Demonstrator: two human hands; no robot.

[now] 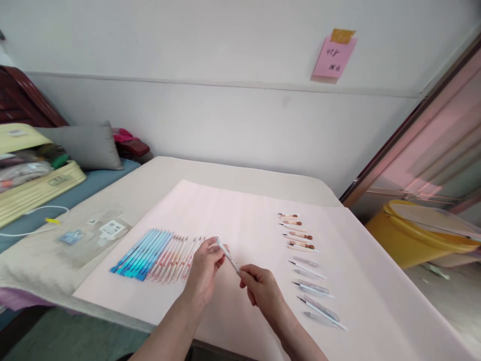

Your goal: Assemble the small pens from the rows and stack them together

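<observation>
A slim pale pen [228,254] slants between my two hands above the pink sheet. My left hand [205,263] pinches its upper end, and my right hand [261,286] grips the lower end with curled fingers. Just left of my left hand lie rows of pens: several blue pens [141,253] and several clear and reddish pens [171,260], partly covered by that hand. To the right, pen parts are laid out in small groups: brown-and-cream barrels [300,235] at the back, greyish clear barrels [315,288] nearer, with thin dark-tipped white refills [322,308] beside them.
The pink sheet [240,210] covers much of the cream table [225,170]. Clear plastic packaging [108,230] lies on the left. Further left are a yellow box [41,183] and a grey pillow [84,145]. A yellow tub [417,233] stands right of the table. A pink note [334,57] is taped to the wall.
</observation>
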